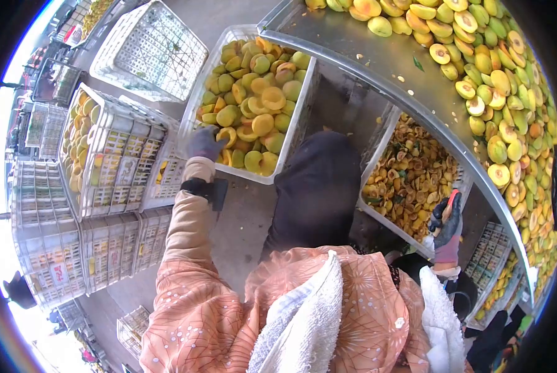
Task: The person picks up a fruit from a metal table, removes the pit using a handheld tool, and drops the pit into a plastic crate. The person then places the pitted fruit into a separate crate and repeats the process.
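My left hand (205,144), in a dark grey glove, is at the near left corner of a white crate (281,166) heaped with halved yellow peaches (253,99). Its fingers are curled against a peach half (227,136) with a hollow centre. My right hand (446,219), in a black and pinkish glove, is over the right edge of a second crate (395,235) of brown, shrivelled-looking fruit scraps (409,168). Those fingers are closed, and something red shows at their tips. I cannot make out what it is.
A metal-edged table (378,78) curves along the right, with many peaches (489,81) spread on it. Stacked crates (120,161) of fruit stand at my left, and an upturned white crate (157,53) lies beyond them. My dark-trousered leg (319,193) sits between the two near crates.
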Demonstrator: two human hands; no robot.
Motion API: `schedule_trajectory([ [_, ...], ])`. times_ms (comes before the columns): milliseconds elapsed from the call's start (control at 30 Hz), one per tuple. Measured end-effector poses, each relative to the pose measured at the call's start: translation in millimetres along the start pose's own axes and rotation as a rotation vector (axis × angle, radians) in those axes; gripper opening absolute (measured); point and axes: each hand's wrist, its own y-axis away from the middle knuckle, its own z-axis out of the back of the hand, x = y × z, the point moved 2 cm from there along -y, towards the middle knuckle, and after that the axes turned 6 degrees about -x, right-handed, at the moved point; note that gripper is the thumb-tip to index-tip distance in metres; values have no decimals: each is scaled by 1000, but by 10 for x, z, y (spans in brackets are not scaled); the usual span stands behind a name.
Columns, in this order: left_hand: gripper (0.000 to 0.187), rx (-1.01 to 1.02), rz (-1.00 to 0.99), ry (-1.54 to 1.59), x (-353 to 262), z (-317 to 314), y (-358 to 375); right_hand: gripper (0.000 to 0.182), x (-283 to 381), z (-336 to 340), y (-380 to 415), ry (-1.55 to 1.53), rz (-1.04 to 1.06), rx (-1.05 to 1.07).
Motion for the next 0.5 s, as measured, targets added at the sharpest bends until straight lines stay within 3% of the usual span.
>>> schedule_trajectory([
  [133,33,-68,-24,-177,13,-537,-18,38,-8,-79,-9,27,-80,-1],
  [200,36,10,106,86,239,-709,-147,39,-36,-90,-22,72,-64,30],
  [267,37,-4,57,198,333,-607,-95,41,-171,24,-183,75,-47,2],
  [333,35,385,523,1145,412,-470,64,41,-274,126,-296,74,55,43],
  [367,37,124,331,1040,836,-917,-99,41,-266,127,-281,72,53,53],
  [400,37,114,335,1037,885,-846,-69,41,-236,120,-246,39,-25,102],
  [467,40,-332,455,105,991,-457,78,41,-171,52,-145,10,-104,167],
  [500,41,-260,527,85,972,-334,96,41,-130,-5,-66,50,-70,95],
])
